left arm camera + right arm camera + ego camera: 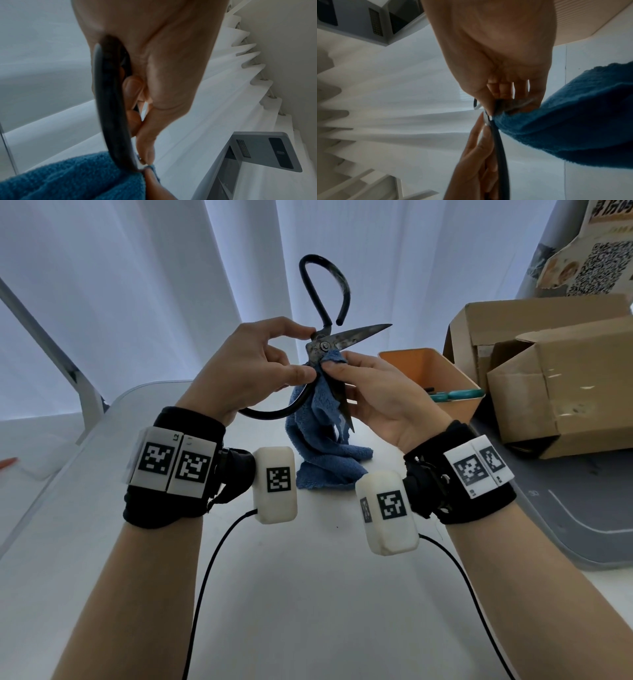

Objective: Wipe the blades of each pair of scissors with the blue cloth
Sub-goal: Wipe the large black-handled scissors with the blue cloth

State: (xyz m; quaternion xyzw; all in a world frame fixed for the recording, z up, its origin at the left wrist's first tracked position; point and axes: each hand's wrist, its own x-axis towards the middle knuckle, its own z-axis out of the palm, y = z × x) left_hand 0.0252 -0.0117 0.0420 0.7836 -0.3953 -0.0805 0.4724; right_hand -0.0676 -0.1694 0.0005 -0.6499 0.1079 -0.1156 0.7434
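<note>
Gripping one scissors [322, 347], two hands [253, 368] [383, 395] share one cloth [322, 433].

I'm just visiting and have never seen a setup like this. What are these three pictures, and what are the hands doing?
No machine here: a person wears three cameras, one on the head and one on each wrist, beside the white tagged blocks. The head view looks down at a white table. The left hand pinches black scissors near the pivot, blades open. The right hand presses a blue cloth on one blade; the cloth hangs to the table. An orange bin and cardboard boxes stand at the right. The wrist views show the same grip close up.
</note>
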